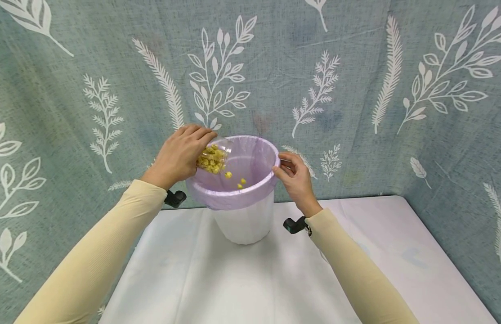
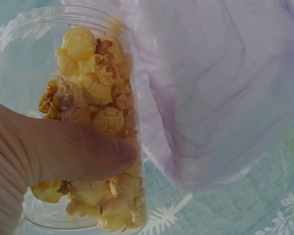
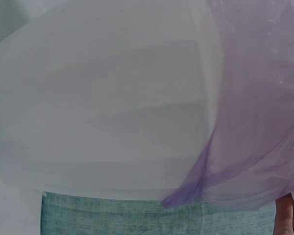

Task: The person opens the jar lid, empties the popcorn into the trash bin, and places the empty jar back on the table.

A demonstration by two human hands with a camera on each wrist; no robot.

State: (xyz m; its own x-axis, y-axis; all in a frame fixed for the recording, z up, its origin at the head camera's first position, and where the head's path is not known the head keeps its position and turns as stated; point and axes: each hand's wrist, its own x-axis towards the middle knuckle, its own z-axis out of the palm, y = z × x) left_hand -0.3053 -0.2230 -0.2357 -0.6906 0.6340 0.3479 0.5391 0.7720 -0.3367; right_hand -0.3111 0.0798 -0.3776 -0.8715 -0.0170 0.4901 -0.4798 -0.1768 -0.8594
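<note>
Head view shows the whole layout: a white bin (image 1: 244, 225) stands on the white tabletop (image 1: 242, 288), a purple liner (image 1: 226, 199) folded over its rim, with leaf-patterned fabric (image 1: 270, 81) behind. The left hand (image 1: 181, 155) grips a clear plastic jar (image 1: 225, 145) tilted sideways, its mouth over the bin's opening. Yellow popcorn (image 1: 211, 158) sits inside it, and a few loose pieces (image 1: 228, 174) show below the mouth against the liner; whether they are in mid-air is hard to tell. The right hand (image 1: 294, 180) pinches the lined rim at the bin's right side, thumb apart from the bent fingers

Left wrist view adds what the head view is too far off to give: brown, caramel-coated bits among the popcorn, and the thumb (image 2: 83, 152) laid straight across the jar wall, the popcorn right behind it. The other fingers are hidden there, but the head view has them curled over the jar's upper side

Right wrist view alone shows the faint ribs of the bin wall and the liner's overhang bunched into a darker point; only a sliver of fingers enters the lower right corner, touching the liner's edge, so their grip cannot be told from there
</note>
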